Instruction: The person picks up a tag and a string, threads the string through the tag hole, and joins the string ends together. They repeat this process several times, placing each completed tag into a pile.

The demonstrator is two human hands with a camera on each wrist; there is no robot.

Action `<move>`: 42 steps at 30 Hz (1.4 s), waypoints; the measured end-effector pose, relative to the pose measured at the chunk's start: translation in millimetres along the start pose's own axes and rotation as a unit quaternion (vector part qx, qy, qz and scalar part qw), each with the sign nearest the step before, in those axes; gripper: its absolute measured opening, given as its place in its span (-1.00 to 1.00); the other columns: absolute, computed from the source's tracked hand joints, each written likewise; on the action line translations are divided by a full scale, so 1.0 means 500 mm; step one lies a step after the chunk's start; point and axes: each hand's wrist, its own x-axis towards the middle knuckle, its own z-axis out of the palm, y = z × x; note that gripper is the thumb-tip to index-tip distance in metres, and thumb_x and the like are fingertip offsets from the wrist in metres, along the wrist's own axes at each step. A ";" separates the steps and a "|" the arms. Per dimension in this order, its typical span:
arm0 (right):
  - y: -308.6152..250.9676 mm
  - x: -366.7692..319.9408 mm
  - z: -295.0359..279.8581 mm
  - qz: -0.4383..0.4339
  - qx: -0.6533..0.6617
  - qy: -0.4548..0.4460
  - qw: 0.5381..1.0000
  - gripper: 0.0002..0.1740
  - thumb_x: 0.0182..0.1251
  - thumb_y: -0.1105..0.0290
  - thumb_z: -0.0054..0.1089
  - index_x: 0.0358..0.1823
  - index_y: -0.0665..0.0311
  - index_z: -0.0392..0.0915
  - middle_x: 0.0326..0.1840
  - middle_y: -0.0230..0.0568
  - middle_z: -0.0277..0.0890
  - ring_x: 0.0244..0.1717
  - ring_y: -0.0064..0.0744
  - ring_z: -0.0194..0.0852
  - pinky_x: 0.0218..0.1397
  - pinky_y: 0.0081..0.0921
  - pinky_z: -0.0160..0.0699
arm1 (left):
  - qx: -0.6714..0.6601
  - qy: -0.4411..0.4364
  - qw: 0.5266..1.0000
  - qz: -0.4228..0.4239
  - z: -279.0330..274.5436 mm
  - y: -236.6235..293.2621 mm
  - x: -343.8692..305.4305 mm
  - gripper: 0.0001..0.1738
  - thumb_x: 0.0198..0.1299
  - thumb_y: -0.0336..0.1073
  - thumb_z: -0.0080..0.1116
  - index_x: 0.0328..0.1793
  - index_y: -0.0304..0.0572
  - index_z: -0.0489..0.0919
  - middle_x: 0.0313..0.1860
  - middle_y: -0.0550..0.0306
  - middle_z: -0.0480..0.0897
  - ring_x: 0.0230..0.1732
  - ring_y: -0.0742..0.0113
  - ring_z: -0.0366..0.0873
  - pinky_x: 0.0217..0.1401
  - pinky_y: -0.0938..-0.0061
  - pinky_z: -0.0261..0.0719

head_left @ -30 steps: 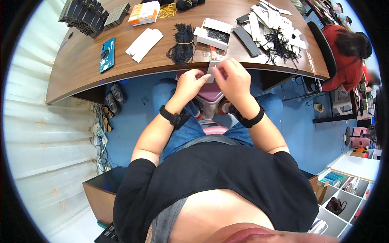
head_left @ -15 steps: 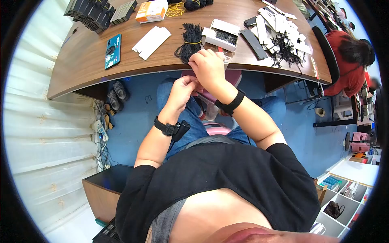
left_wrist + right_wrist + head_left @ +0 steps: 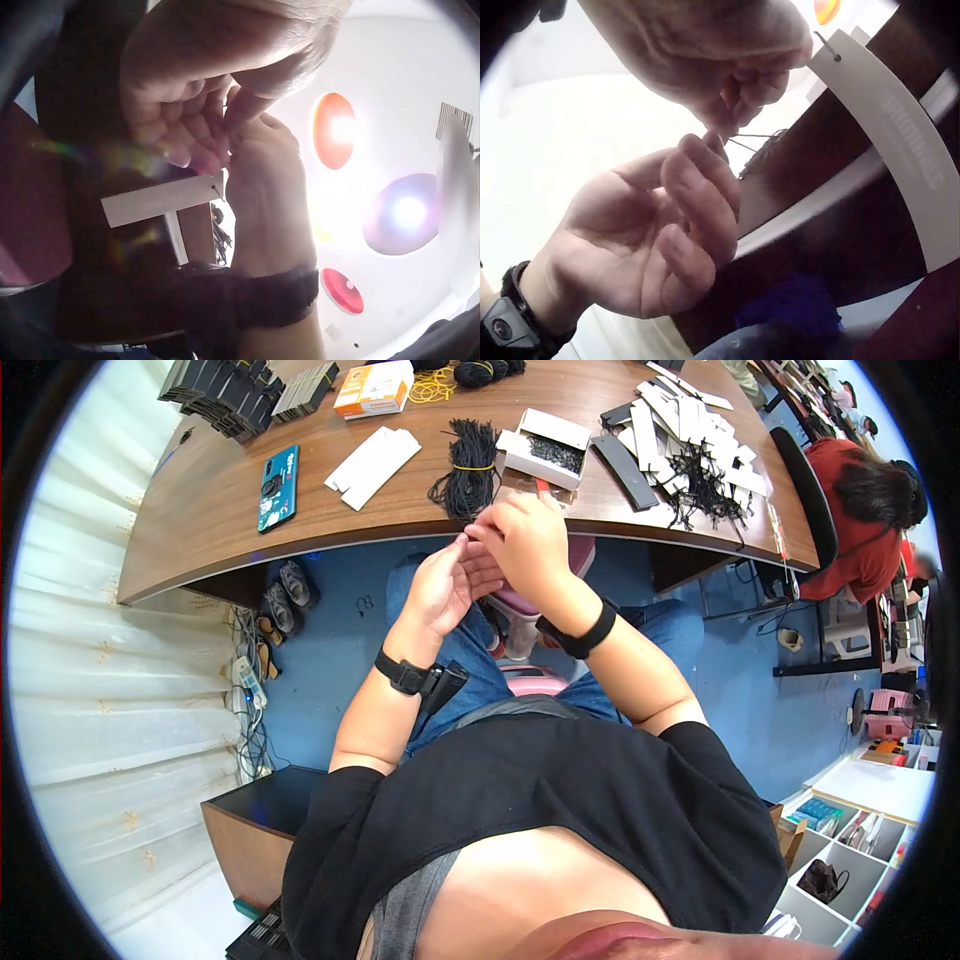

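Observation:
The left hand and right hand meet at their fingertips by the desk's front edge. Thumb and index finger of the left hand pinch a thin dark cord in the right wrist view, its other fingers loosely curved. The right hand pinches there too, fingers curled. A pale tag with faint lettering hangs beside the right hand by a cord through its end hole; the left wrist view shows this tag below the fingers. The exact pinch point is partly hidden.
On the desk lie a black cord bundle, a white box of small black pieces, a dark strip, piled white tags, more white tags and a phone. Someone in red sits at right.
Over the last second both hands have shifted left and the tag has left the head view. Since half a second ago, the left hand's fingers have spread and its palm has turned up.

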 end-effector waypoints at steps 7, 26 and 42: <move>-0.050 -0.121 -0.055 -0.031 0.033 -0.060 0.997 -0.81 -0.18 0.32 0.38 -0.61 0.10 0.48 -0.52 -0.41 0.39 -0.41 -0.38 0.40 -0.28 -0.36 0.23 | -0.065 -0.030 0.997 -0.031 -0.010 0.001 0.024 -0.60 0.42 -0.18 -0.23 0.12 -0.40 0.41 -0.03 -0.15 0.59 0.00 0.10 0.59 0.05 0.30 0.59; -0.041 -0.189 -0.105 0.088 0.201 -0.125 0.967 -0.76 -0.14 0.43 0.42 -0.45 0.15 0.50 -0.48 -0.33 0.39 -0.37 -0.26 0.38 -0.26 -0.38 0.24 | -0.110 -0.077 0.989 -0.066 0.007 -0.058 0.025 -0.74 0.40 -0.24 -0.15 -0.06 -0.26 0.48 -0.26 0.04 0.62 -0.41 0.40 0.54 -0.42 0.56 0.49; -0.013 -0.188 -0.091 0.364 0.416 -0.196 0.810 -0.74 0.19 0.32 0.27 -0.20 0.38 0.57 -0.49 -0.38 0.46 -0.51 -0.65 0.41 -0.53 -0.62 0.47 | -0.131 -0.063 0.989 0.013 0.055 -0.042 0.010 -0.68 0.43 -0.24 -0.26 0.01 -0.35 0.42 -0.05 -0.19 0.60 -0.07 0.08 0.61 0.00 0.28 0.62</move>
